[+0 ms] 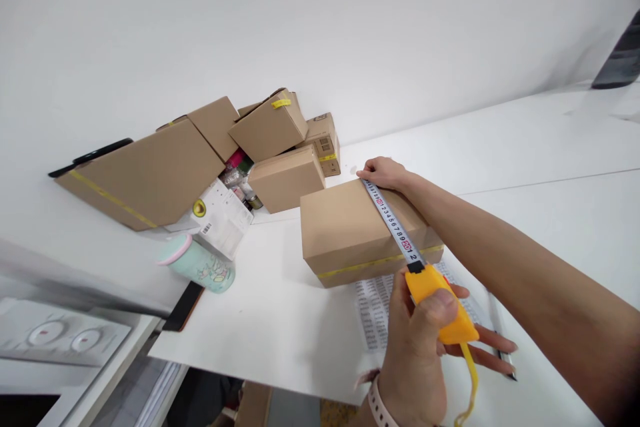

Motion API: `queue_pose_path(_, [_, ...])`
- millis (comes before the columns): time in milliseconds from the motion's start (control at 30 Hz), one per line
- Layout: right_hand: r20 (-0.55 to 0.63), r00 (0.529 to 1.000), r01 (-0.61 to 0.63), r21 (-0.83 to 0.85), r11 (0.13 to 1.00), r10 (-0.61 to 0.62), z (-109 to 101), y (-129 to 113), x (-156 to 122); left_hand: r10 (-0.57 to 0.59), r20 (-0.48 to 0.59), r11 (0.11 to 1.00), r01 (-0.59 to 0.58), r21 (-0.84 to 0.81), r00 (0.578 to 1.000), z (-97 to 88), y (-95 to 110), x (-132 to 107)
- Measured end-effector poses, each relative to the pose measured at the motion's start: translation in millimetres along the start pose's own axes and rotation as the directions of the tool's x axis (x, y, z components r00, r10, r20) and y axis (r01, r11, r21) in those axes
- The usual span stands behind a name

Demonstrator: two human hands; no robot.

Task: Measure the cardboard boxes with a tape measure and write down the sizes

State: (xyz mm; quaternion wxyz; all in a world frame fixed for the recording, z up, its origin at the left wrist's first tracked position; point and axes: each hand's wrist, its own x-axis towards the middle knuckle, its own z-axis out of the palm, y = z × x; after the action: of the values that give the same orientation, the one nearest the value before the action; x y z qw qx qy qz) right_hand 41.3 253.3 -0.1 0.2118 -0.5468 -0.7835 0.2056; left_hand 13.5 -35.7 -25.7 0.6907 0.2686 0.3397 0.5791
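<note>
Left hand (425, 340): closed round the orange tape measure (450, 313), thumb over its case, two fingers stretched loosely past it.
Right hand (384, 172): fingers bent at the far edge of the cardboard box (345, 227), by the blade (393, 217)'s end; whether pinching or pressing, could not be told.
Blade slip: likeliest if those fingertips eased off, letting it spring back.
Skewed reading: possible if the case tilted.
Right forearm (490, 247): slanted in from the right.
Box: sat on the white table (280, 327).

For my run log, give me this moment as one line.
left hand: gripping yellow tape measure | right hand: at far end of metal blade | cardboard box: blade extended over its top
</note>
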Motion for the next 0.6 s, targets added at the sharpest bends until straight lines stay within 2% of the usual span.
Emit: queue_pose_path(600, [-0.028,0.999,-0.019,0.107,0.994,0.023,-1.0,-2.3,-1.0,-0.017,0.005,1.000,0.017,-0.019,1.000,0.7,1.5,-0.1])
